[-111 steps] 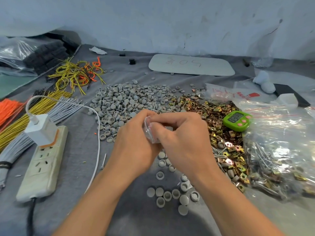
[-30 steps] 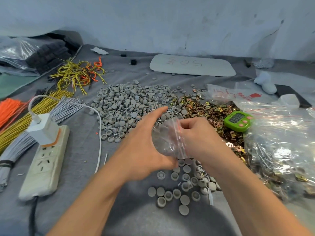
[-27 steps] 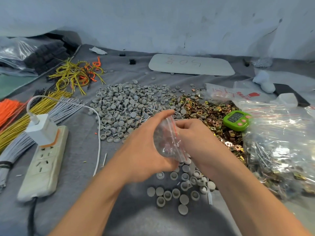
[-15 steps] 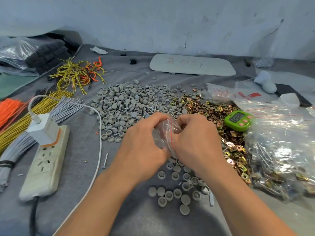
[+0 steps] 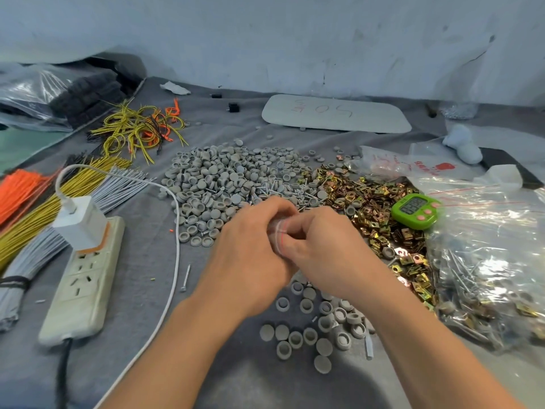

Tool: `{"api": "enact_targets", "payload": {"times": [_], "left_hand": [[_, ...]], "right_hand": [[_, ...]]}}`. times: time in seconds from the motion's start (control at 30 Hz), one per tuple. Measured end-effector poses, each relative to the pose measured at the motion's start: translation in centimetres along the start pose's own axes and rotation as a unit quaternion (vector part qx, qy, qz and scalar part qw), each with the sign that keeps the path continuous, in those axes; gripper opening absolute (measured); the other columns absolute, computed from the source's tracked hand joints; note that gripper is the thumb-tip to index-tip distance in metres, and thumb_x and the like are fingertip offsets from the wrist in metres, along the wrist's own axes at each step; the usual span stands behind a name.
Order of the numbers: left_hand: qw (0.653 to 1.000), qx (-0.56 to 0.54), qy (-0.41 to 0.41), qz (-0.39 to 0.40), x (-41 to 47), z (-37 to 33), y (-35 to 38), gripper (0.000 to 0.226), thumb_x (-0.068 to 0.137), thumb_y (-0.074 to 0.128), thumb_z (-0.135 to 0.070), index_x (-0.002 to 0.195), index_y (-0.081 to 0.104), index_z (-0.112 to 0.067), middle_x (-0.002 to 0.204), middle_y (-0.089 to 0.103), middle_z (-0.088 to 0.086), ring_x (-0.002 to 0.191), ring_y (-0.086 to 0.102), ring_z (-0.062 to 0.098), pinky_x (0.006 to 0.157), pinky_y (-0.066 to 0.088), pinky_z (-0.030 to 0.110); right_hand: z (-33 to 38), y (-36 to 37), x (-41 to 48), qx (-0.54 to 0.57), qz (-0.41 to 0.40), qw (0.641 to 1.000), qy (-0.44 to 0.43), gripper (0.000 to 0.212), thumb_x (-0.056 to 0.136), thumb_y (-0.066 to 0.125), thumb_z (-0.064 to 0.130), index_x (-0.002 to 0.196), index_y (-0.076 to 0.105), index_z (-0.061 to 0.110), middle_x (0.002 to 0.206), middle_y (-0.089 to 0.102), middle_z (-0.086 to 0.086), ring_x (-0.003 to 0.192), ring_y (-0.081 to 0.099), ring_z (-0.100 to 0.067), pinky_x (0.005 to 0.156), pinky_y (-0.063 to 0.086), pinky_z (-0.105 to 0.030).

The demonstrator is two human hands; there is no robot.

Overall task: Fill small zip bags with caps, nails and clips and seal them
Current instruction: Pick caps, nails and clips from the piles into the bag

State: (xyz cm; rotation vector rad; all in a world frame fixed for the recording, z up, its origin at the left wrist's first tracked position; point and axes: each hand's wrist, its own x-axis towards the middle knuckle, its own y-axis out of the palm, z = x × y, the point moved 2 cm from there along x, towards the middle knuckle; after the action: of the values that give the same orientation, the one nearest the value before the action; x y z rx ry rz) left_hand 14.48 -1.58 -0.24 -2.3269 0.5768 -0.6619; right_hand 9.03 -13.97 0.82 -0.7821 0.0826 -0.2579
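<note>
Zip bag (image 5: 278, 231): held between both hands above the scattered grey caps (image 5: 309, 323).
Left hand (image 5: 250, 258): fingers curled round it.
Right hand (image 5: 324, 249): fingertips pinched on its red-lined top.

left grip (image 5: 250, 255), right grip (image 5: 321, 246) pinching zip bag (image 5: 277, 229)

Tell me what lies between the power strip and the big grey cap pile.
Head view: the white charger cable crosses that grey cloth, one loose screw beside it.
</note>
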Motion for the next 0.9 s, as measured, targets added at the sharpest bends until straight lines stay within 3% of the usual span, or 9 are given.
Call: {"api": "enact_targets", "payload": {"times": [0.13,0.27,0.43,0.5,0.57,0.63,0.73,0.83,0.9], "left_hand": [[1.0,-0.021,0.003,0.008,0.1,0.1,-0.4,0.049,0.063,0.075,-0.014,0.102,0.061,-0.042,0.094,0.069,-0.023,0.087,0.062,-0.002,0.067,0.046,0.014],[0.998,0.047,0.036,-0.014,0.0,0.2,-0.9,0.058,0.062,0.076,-0.009,0.112,0.066,-0.036,0.105,0.066,-0.021,0.099,0.057,0.0,0.083,0.04,0.006],[0.989,0.112,0.093,-0.037,0.2,-0.4,-0.8,0.062,0.059,0.078,-0.001,0.116,0.068,-0.026,0.116,0.064,-0.015,0.11,0.05,0.004,0.112,0.041,0.046],[0.99,0.116,0.071,-0.04,0.3,-0.2,-0.6,0.06,0.061,0.083,-0.006,0.114,0.066,-0.029,0.106,0.061,-0.02,0.101,0.047,0.0,0.118,0.034,0.044],[0.993,0.107,0.034,-0.039,0.3,0.1,-0.3,0.055,0.066,0.086,-0.012,0.111,0.064,-0.036,0.094,0.054,-0.025,0.094,0.045,0.0,0.11,0.038,0.033],[0.996,0.081,-0.003,-0.031,0.4,0.6,-0.2,0.049,0.071,0.087,-0.017,0.108,0.063,-0.039,0.09,0.054,-0.026,0.093,0.051,0.005,0.086,0.041,0.024],[0.999,0.015,-0.048,-0.02,0.6,1.7,-0.6,0.043,0.071,0.089,-0.024,0.102,0.064,-0.041,0.091,0.067,-0.023,0.087,0.061,-0.001,0.067,0.043,0.011],[0.996,-0.058,-0.069,-0.017,0.6,2.4,-1.2,0.044,0.067,0.092,-0.026,0.099,0.066,-0.042,0.093,0.072,-0.023,0.084,0.064,-0.007,0.067,0.046,0.006],[0.992,-0.098,-0.074,-0.029,0.6,2.5,-1.5,0.045,0.065,0.091,-0.025,0.099,0.067,-0.041,0.096,0.073,-0.021,0.086,0.068,-0.002,0.076,0.054,0.02]], "right_hand": [[0.3,0.5,-0.3,-0.062,0.036,0.997,-0.008,0.042,0.103,0.043,0.056,0.071,0.059,0.034,0.071,0.065,0.004,0.073,0.061,-0.025,0.064,0.047,-0.039],[0.0,0.7,-0.1,0.005,0.093,0.994,-0.049,0.018,0.103,0.049,0.044,0.101,0.059,0.029,0.095,0.07,0.007,0.088,0.066,-0.02,0.083,0.053,-0.047],[-0.3,0.8,0.1,0.089,0.103,0.989,-0.056,0.012,0.1,0.057,0.024,0.102,0.065,0.016,0.1,0.073,-0.005,0.094,0.069,-0.024,0.091,0.053,-0.054],[-0.5,0.6,0.0,0.143,0.075,0.986,-0.048,0.013,0.098,0.062,0.016,0.096,0.073,0.011,0.093,0.075,-0.01,0.086,0.069,-0.024,0.086,0.056,-0.055],[-0.8,-0.3,0.0,0.176,0.013,0.984,-0.011,0.022,0.096,0.063,0.012,0.09,0.082,0.021,0.084,0.078,0.0,0.082,0.072,-0.017,0.075,0.058,-0.041],[-1.4,-1.5,-0.1,0.236,-0.088,0.967,0.035,0.029,0.094,0.066,0.011,0.082,0.083,0.031,0.078,0.079,0.007,0.072,0.071,0.0,0.069,0.046,-0.018],[-2.8,-2.9,-0.1,0.14,-0.198,0.968,0.063,0.029,0.092,0.067,0.011,0.074,0.08,0.031,0.068,0.076,0.009,0.038,0.051,-0.001,0.043,0.039,-0.012],[-3.0,-2.2,0.0,-0.001,-0.13,0.99,0.059,0.025,0.092,0.07,0.014,0.081,0.08,0.034,0.071,0.072,0.018,0.043,0.058,0.0,0.039,0.039,-0.01],[-2.4,-1.1,-0.1,-0.067,-0.071,0.994,0.048,0.015,0.091,0.074,0.021,0.087,0.081,0.034,0.075,0.068,0.024,0.062,0.067,0.001,0.051,0.047,-0.008]]}}
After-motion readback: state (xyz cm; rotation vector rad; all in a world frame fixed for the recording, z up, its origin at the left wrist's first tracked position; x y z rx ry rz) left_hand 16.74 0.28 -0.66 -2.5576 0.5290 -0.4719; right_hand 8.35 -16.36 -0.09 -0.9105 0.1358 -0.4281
